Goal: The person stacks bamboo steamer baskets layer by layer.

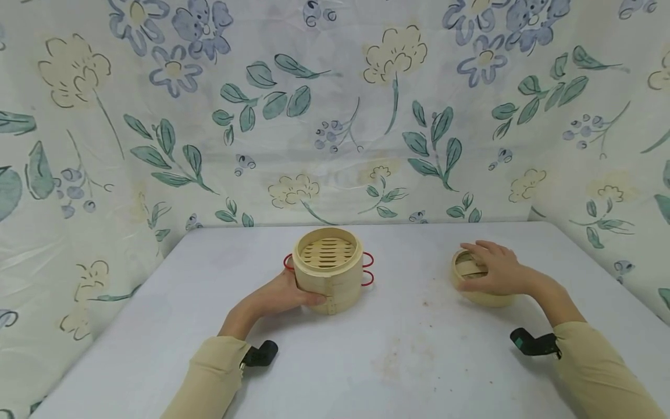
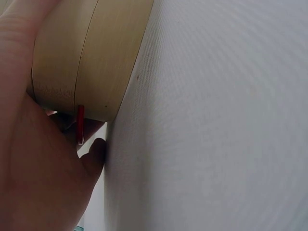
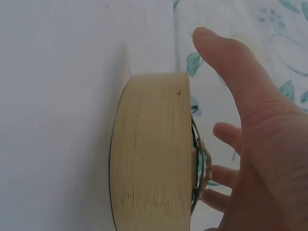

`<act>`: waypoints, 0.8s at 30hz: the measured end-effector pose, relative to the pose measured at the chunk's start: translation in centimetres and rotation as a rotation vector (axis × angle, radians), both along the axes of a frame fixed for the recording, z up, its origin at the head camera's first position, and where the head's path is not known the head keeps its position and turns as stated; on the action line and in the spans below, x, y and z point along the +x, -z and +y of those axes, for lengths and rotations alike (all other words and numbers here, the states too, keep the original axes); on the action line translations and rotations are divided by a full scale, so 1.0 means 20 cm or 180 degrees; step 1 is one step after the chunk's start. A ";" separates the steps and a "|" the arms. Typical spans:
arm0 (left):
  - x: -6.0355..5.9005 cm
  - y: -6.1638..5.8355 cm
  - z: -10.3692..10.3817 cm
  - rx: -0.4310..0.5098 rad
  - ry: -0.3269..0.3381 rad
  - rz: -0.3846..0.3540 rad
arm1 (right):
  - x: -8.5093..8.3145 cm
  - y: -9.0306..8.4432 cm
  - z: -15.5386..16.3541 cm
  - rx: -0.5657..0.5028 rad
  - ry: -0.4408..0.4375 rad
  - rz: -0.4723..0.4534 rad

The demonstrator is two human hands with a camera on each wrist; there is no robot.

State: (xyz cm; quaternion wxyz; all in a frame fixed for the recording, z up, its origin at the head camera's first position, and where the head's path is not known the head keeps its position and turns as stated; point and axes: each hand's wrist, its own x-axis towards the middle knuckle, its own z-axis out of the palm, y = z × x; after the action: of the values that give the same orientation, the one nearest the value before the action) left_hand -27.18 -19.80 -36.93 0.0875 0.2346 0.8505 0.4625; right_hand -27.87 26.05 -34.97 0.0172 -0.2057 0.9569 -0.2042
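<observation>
A round two-tier bamboo steamer [image 1: 342,291] stands on the white table left of the right hand, its slatted inside showing from above. Small red loop handles [image 1: 368,278] stick out at its sides. My left hand [image 1: 285,294] grips its left side, the thumb across the front and the other fingers partly hidden behind. At the right lies the bamboo steamer lid [image 3: 151,154], with a strap handle on top. Above the lid hovers my right hand [image 1: 494,270], its fingers spread. In the right wrist view, the thumb stands apart from the lid; whether any fingertip touches the handle, I cannot tell.
The white table [image 1: 335,372] reaches back to a floral curtain [image 1: 335,145], which also hangs at both sides. Small brownish specks and stains mark the table between the steamer and the lid. A black wrist camera [image 1: 262,354] sits at each sleeve.
</observation>
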 end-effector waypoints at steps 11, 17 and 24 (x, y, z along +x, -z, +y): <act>0.00 0.00 -0.01 -0.0027 -0.0020 -0.0079 | 0.00 0.02 0.09 0.0094 0.0196 -0.0276; 0.00 -0.01 0.00 -0.0064 -0.0037 -0.0086 | 0.01 0.03 0.13 -0.0061 0.0193 -0.0568; 0.00 0.01 -0.01 0.0030 -0.0040 -0.0070 | 0.01 0.03 0.13 -0.0084 0.0194 -0.0836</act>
State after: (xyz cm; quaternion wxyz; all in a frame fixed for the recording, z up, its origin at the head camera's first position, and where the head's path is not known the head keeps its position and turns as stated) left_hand -27.22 -19.95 -37.05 0.0928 0.2246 0.8488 0.4696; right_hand -27.59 28.68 -35.61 0.1334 -0.1483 0.9494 -0.2424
